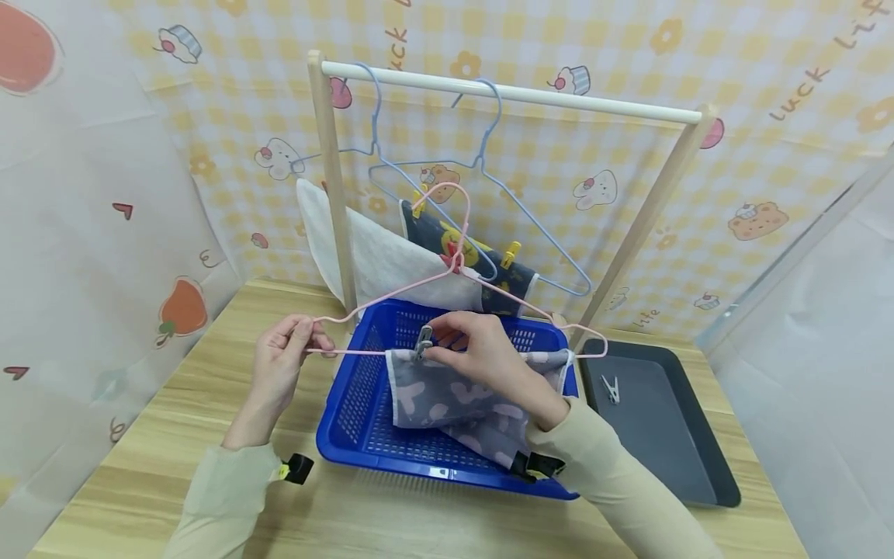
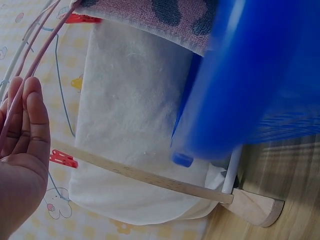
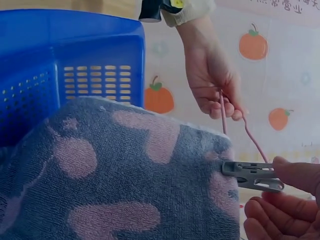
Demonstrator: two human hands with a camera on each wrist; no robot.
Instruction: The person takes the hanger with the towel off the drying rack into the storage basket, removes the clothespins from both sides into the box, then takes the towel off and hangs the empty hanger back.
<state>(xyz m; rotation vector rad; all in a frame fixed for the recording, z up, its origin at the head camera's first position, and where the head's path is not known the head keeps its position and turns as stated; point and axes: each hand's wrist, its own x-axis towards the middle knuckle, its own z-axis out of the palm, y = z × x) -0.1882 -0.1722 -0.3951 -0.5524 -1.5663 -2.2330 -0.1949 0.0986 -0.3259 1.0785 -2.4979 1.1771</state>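
Observation:
My left hand (image 1: 282, 353) grips the left end of a pink hanger (image 1: 391, 293), its lower bar level in front of me. A grey-blue towel with pink patches (image 1: 447, 392) is folded over that bar and hangs down into a blue basket (image 1: 334, 435). At the towel's left top edge, a grey clothespin (image 3: 252, 175) bites on the cloth. The thumb and fingers of my right hand (image 1: 482, 349) are at the clothespin's handle end. In the left wrist view, the fingers of my left hand (image 2: 27, 135) lie along the pink hanger.
Behind the basket stands a rack with a white rail (image 1: 517, 93) and wooden legs. Two blue hangers (image 1: 482, 147) hang on it, bearing a white cloth (image 1: 391, 260) and a dark patterned cloth (image 1: 426, 229). A grey tray (image 1: 649, 435) at right holds a light clothespin (image 1: 611, 390).

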